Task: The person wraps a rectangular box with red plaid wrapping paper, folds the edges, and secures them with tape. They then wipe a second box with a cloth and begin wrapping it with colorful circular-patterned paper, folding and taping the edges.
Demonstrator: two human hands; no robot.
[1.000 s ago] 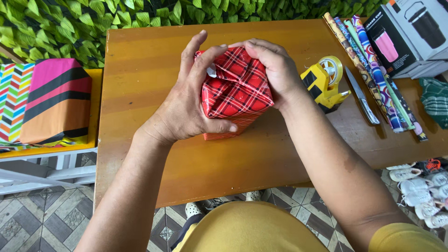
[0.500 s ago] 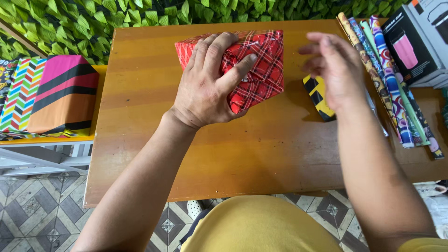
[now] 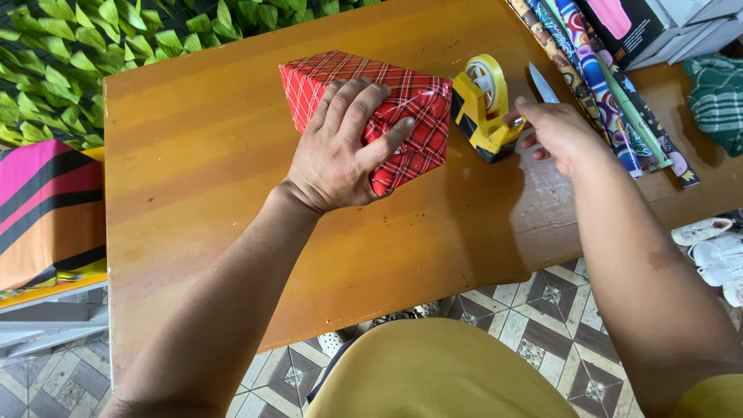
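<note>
A box wrapped in red plaid paper (image 3: 325, 81) lies on the wooden table (image 3: 209, 178). My left hand (image 3: 340, 151) presses flat on its folded end, thumb across the paper. Right beside the box stands a yellow and black tape dispenser (image 3: 481, 108) with a roll of clear tape on it. My right hand (image 3: 553, 135) is at the dispenser's front end, fingertips pinched at the tape there.
Rolls of patterned wrapping paper (image 3: 596, 77) and a knife blade (image 3: 542, 81) lie right of the dispenser. Product boxes (image 3: 635, 23) and a green plaid cloth (image 3: 716, 93) sit at the far right. A striped wrapped parcel (image 3: 42, 213) rests on a shelf at left. Leafy wall behind.
My right hand left the box, swung right and came down onto the tape dispenser. My left hand shifted to hold the box flat on the table alone.
</note>
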